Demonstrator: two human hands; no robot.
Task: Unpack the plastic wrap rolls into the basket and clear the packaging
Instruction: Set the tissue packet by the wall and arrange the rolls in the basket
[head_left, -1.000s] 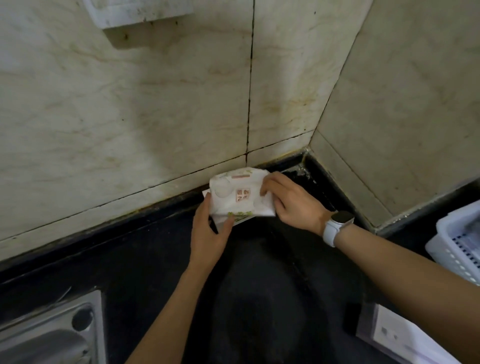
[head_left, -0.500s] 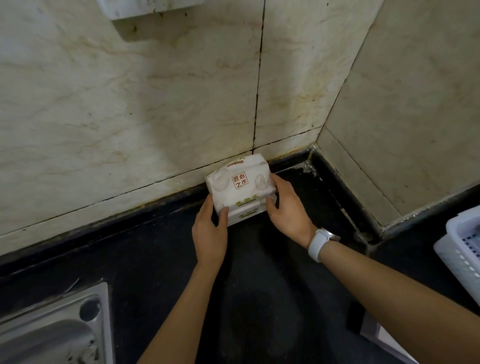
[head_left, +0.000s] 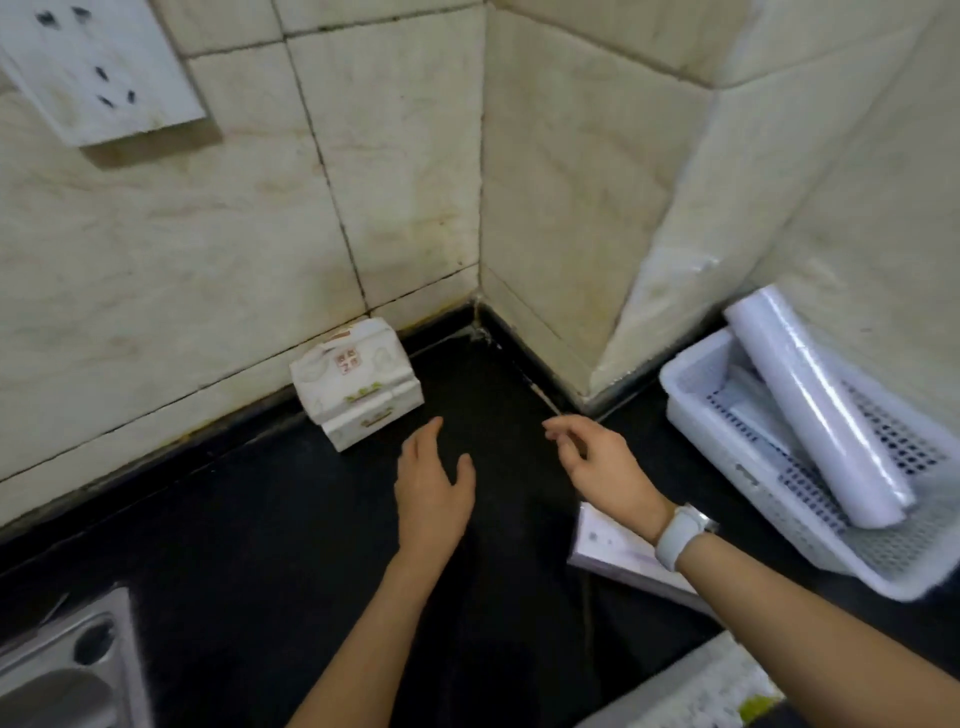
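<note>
The folded white packaging (head_left: 357, 382) with a red label sits on the black counter against the tiled wall, touched by neither hand. My left hand (head_left: 432, 491) hovers just in front and right of it, fingers apart and empty. My right hand (head_left: 597, 462), with a white watch on the wrist, hangs further right, fingers loosely curled and empty. A white mesh basket (head_left: 769, 483) stands at the right edge and holds a plastic wrap roll (head_left: 815, 415) lying slantwise, with more wrap under it.
A white flat box (head_left: 618, 553) lies on the black counter (head_left: 260, 519) under my right wrist. A steel sink corner (head_left: 67, 670) shows bottom left. A wall socket (head_left: 98, 67) is top left. A pale object (head_left: 696, 691) lies at the bottom right edge.
Both hands let go of the folded packaging and drew back toward me. The packaging stays against the wall. The view swung right, bringing the basket and roll into sight.
</note>
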